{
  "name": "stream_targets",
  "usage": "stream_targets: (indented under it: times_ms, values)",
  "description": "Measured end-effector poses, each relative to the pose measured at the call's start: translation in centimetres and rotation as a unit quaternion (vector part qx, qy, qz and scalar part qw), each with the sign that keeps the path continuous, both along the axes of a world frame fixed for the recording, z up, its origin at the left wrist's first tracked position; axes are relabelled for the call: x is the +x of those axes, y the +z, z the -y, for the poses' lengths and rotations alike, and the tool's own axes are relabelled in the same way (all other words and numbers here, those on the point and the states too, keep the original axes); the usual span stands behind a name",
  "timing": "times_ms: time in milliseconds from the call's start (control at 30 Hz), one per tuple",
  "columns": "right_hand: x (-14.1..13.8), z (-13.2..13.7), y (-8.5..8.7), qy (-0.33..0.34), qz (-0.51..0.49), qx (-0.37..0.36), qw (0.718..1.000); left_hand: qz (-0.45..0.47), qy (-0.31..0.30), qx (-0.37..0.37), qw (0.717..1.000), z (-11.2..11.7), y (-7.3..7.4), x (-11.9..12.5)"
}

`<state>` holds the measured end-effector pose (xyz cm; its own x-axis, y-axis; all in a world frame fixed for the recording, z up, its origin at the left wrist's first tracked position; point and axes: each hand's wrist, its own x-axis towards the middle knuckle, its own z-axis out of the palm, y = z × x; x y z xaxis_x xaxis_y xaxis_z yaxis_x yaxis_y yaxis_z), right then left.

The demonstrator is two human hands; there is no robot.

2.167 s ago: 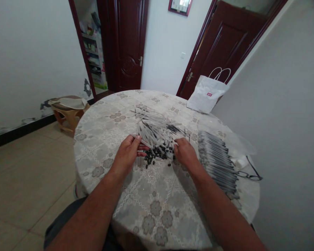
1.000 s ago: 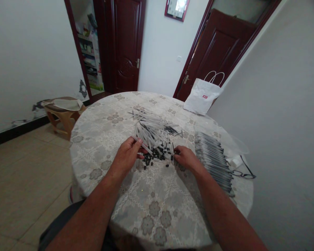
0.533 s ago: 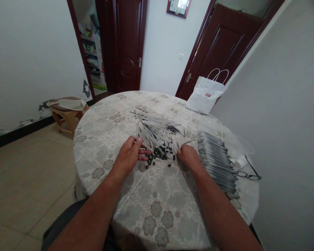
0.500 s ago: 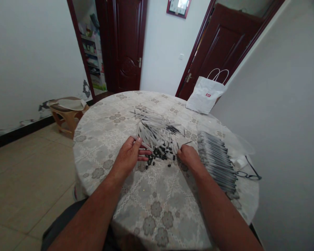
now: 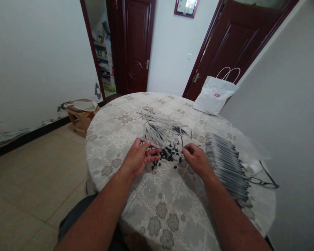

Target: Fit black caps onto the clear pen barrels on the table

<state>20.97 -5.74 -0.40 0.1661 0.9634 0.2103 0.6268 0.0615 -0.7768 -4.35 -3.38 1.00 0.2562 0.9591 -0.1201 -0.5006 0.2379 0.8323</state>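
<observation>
My left hand (image 5: 142,155) pinches a translucent white pen barrel (image 5: 151,143) between thumb and forefinger, its other fingers stretched out. Over on the right, my right hand (image 5: 195,157) grips a thin pen refill (image 5: 181,137), dark in its lower part and pointing up; its lower end is hidden by the fingers. Between and beyond the hands lies a loose heap of white pen barrels (image 5: 157,130). Small black caps (image 5: 169,153) are scattered on the near side of the heap. Dark thin pieces (image 5: 179,130) lie at its right.
Right of my right hand lie rows of grey pens (image 5: 226,164) on clear plastic (image 5: 251,146). Eyeglasses (image 5: 264,182) rest near the table's right edge. A white paper bag (image 5: 214,94) stands at the back of the round, cloth-covered table (image 5: 149,205). A stool (image 5: 82,115) is at the left.
The camera view has shifted, so everything sits further right. My right hand has turned, and the refill now points upward. My left hand keeps its hold on the barrel.
</observation>
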Motion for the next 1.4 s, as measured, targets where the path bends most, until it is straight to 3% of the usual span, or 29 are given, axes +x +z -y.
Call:
stream_targets:
  times_ms: [133,267,400,667,833,967,1133,1300,1400]
  values:
    - [-2.5,0.8,0.2,0.087,-0.249,-0.008,0.965,0.003,0.0,0.003,1.0,0.1,0.0,0.2]
    - [-4.4,1.5,0.1,0.127,-0.324,0.02,0.937,0.011,-0.02,-0.012,1.0,0.4,0.1,0.5]
    - [-5.4,2.0,0.2,0.116,-0.335,0.066,0.933,0.032,-0.034,-0.036,0.998,0.8,-0.1,1.1]
    - [-6.1,2.5,0.3,0.111,-0.315,0.089,0.939,0.083,-0.06,-0.058,0.993,1.6,0.0,1.7]
    - [-5.8,2.4,-0.2,0.111,-0.234,0.117,0.959,0.09,-0.062,-0.066,0.992,1.6,-0.2,1.9]
    - [-5.3,2.1,-0.6,0.125,-0.203,0.098,0.966,0.097,-0.045,-0.07,0.992,1.5,-0.6,2.0]
    - [-4.9,2.3,-0.8,0.15,-0.271,0.06,0.949,0.101,-0.029,-0.075,0.992,1.7,-0.8,2.4]
    - [-4.9,2.6,-0.3,0.061,-0.396,0.127,0.907,0.103,0.0,-0.074,0.992,1.8,-0.6,2.5]
    - [-5.1,2.5,-0.1,0.003,-0.382,0.111,0.917,0.098,-0.018,-0.07,0.993,2.0,-0.6,2.6]
